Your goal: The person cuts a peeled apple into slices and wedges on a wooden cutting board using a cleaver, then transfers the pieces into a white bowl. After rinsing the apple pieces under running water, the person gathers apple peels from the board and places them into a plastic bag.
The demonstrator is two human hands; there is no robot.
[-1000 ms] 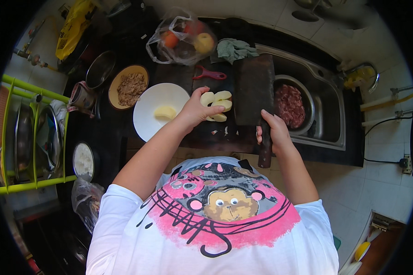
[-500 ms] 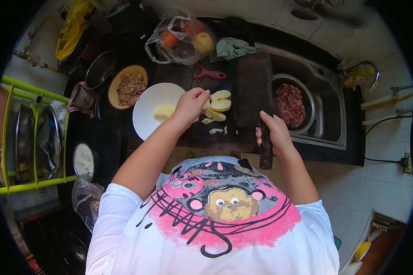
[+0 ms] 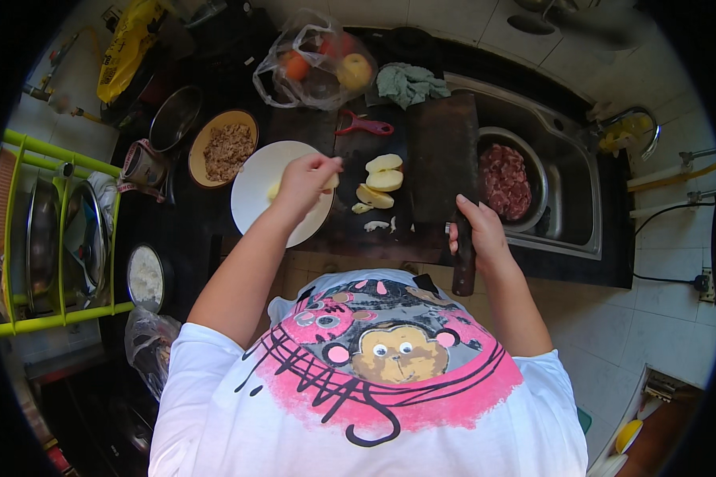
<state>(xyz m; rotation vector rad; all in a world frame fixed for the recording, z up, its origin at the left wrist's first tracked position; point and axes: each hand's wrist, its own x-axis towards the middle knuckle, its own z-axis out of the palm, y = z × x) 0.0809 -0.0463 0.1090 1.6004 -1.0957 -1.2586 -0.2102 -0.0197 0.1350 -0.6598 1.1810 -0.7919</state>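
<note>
My left hand (image 3: 302, 187) is over the white plate (image 3: 245, 213), its fingers pinched on a pale apple piece (image 3: 332, 183). Another pale piece on the plate shows only in part behind that hand. My right hand (image 3: 481, 233) grips the dark handle of a cleaver (image 3: 444, 163), whose broad dark blade points away from me at the sink's left edge. Between plate and blade lie cut apple pieces (image 3: 384, 181) and small scraps (image 3: 375, 226) on the dark counter.
A red peeler (image 3: 366, 125) lies beyond the apple pieces, near a bag of fruit (image 3: 318, 75) and a green cloth (image 3: 410, 83). A bowl of minced food (image 3: 227, 151) stands left. Raw meat (image 3: 505, 183) fills a metal bowl in the sink (image 3: 573, 211).
My left hand has moved left from the cut apple pieces to over the plate, carrying a piece. The right hand and cleaver have barely shifted.
</note>
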